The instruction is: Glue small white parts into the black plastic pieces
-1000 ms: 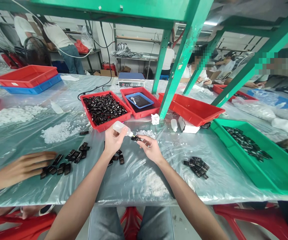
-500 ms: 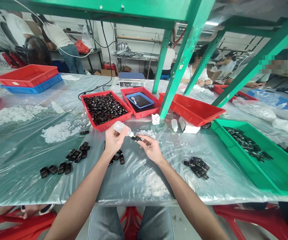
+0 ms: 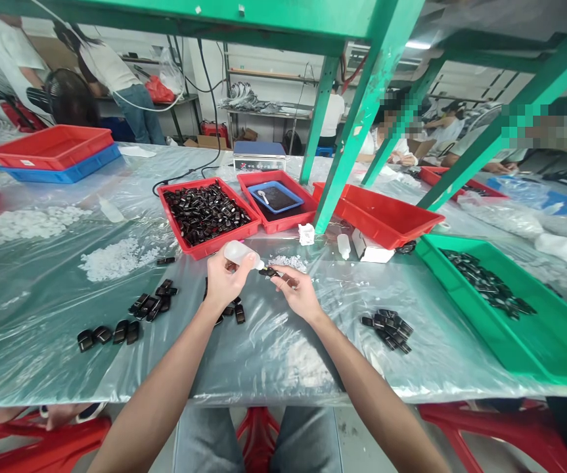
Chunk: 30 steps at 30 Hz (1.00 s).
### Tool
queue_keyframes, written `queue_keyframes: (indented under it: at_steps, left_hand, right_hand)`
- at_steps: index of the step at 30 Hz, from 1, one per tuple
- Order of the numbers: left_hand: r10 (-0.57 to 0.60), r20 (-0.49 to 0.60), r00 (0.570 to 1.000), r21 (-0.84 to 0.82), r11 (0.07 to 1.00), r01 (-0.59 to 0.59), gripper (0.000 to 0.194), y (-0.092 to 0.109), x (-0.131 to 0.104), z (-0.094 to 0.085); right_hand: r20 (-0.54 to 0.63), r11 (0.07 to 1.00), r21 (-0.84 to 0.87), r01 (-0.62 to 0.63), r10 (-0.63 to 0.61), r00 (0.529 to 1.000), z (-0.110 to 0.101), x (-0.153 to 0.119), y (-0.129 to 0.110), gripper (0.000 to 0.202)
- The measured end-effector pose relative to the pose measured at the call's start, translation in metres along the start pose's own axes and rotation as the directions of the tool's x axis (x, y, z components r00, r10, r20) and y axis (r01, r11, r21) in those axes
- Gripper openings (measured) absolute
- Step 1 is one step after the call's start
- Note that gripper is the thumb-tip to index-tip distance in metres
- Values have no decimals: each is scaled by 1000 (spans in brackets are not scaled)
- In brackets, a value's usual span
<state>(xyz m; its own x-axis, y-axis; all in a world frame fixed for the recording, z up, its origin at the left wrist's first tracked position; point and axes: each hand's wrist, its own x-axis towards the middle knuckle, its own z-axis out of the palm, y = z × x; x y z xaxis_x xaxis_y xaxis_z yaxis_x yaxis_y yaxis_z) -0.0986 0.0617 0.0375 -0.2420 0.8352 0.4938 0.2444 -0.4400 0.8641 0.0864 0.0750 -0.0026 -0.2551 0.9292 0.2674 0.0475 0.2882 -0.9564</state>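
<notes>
My left hand (image 3: 226,279) is closed around a translucent white squeeze bottle (image 3: 242,254), tilted so its nozzle points down to the right. The nozzle tip meets or nearly meets a small glossy black piece (image 3: 267,272), which my right hand (image 3: 299,293) pinches between thumb and fingers. My fingers cover part of that piece. Under and beside my left hand lie several like black pieces (image 3: 240,313). Just beyond the hands is a small heap of tiny white bits (image 3: 288,263). More black pieces sit in groups to the left (image 3: 152,305) and right (image 3: 387,330).
A red tray (image 3: 199,253) full of black pieces stands ahead, beside another red tray (image 3: 276,228) holding a blue tray. At right is a green tray (image 3: 485,328). Green posts (image 3: 345,144) rise from the plastic-covered table. White pieces (image 3: 115,259) are heaped left. Other people work behind.
Both hands keep nearly the same position, the bottle's nozzle staying at the black piece. The bottle's tilt shifts very slightly. In the background, a person at the far left has moved a little.
</notes>
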Motion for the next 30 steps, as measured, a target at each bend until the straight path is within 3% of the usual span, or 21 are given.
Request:
queue_keyframes:
  at_steps: [13,24,30]
  left_hand:
    - [-104,-77,992,-125,988,94,39,5,7,2]
    - [-280,-162,946,-411,891,193,41,-8,15,2]
    - [-342,-56,938,-281,907,313,43,-23,19,2]
  right_hand:
    - [-27,1000,10,-26,27,999,0,1,-5,31]
    - [-143,981,185,-61,88,986,-4,6,-9,40]
    - [-221,954,290,-70,138,965,-9,9,-11,43]
